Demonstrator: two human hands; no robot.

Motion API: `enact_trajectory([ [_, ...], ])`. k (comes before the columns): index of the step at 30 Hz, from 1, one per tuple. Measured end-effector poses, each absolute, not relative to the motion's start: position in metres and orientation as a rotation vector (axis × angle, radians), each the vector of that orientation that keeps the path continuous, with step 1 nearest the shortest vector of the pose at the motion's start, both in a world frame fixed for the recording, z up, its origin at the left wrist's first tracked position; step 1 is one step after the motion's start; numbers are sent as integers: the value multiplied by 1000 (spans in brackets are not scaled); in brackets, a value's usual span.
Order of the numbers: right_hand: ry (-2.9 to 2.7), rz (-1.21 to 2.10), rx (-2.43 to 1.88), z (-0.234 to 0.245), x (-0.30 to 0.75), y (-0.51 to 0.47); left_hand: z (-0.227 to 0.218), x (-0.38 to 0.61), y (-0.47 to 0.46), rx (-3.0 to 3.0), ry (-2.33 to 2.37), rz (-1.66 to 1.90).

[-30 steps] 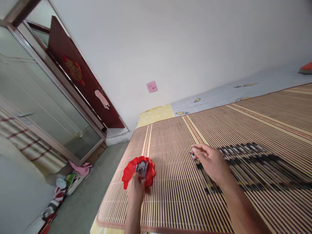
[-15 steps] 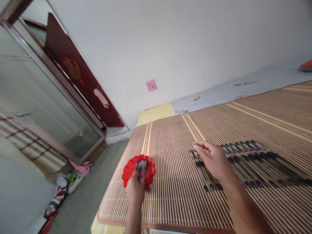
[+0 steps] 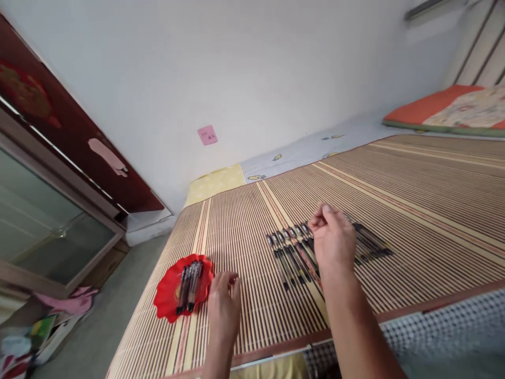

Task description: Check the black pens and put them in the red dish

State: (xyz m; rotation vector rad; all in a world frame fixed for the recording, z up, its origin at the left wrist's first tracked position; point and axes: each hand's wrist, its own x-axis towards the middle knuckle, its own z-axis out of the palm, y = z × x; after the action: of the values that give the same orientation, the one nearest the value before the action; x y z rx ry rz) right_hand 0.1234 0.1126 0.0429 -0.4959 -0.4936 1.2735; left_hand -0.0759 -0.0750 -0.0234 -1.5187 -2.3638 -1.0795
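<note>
Though near mat edge [image 3: 272, 339], left hand [image 3: 224, 310] flat, empty; right hand [image 3: 333, 242] curled above pens [image 3: 290, 252].

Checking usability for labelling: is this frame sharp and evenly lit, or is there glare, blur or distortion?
Head view: soft, even light, faint shadows only; the row of dark pens and the red scalloped plastic dish read sharp, without strong glare. Head view, edges: wide-angle distortion fans the striped woven bamboo mat and tilts the wall.

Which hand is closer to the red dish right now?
Left. The left hand lies on the mat just beside the red dish; the right hand is farther off, above the row of pens.
</note>
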Motion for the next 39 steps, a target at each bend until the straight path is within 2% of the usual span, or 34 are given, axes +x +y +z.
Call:
enact_trajectory([
  [5,-422,1341,-456,43,127,114,-31,-35,-46,-1728,-2373,-1034],
  [18,-462,1367,-484,43,138,120,-31,1,0,-1869,-2520,-513],
  [31,-475,1405,-512,39,134,122,-31,5,4,-1901,-2502,-379],
  [39,-801,1344,-736,28,128,124,-29,11,9,-1842,-2532,-347],
])
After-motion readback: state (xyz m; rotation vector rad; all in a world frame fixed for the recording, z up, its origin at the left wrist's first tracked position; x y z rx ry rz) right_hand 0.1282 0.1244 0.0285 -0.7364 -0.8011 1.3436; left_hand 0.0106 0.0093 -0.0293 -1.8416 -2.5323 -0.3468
